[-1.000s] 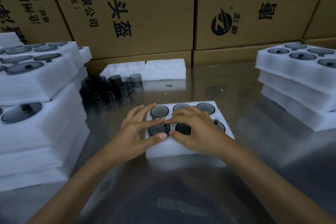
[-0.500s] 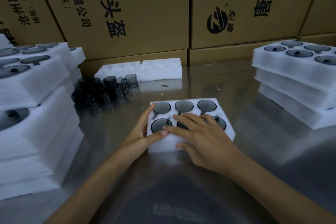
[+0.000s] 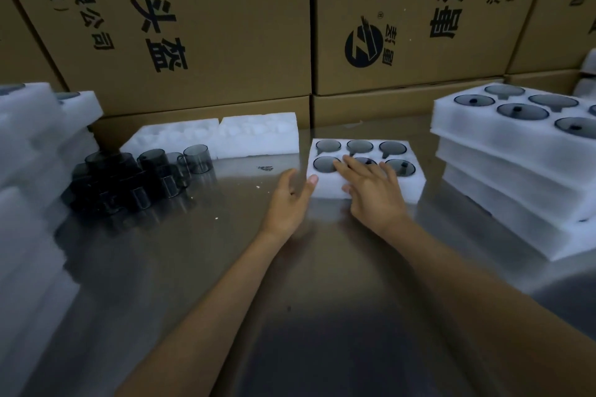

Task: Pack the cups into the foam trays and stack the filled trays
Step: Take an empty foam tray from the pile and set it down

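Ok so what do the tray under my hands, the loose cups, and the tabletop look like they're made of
Tray: soft white foam, matte, with slightly fuzzy edges and moulded pockets.
Loose cups: smoky grey see-through material, glossy; glass or clear plastic, the look can't settle which.
Tabletop: probably brushed steel, a grey sheen that mirrors the boxes and foam faintly.

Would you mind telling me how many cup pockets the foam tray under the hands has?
6. The foam tray has three pockets along the far row and three along the near row; the right hand partly covers the near middle one.
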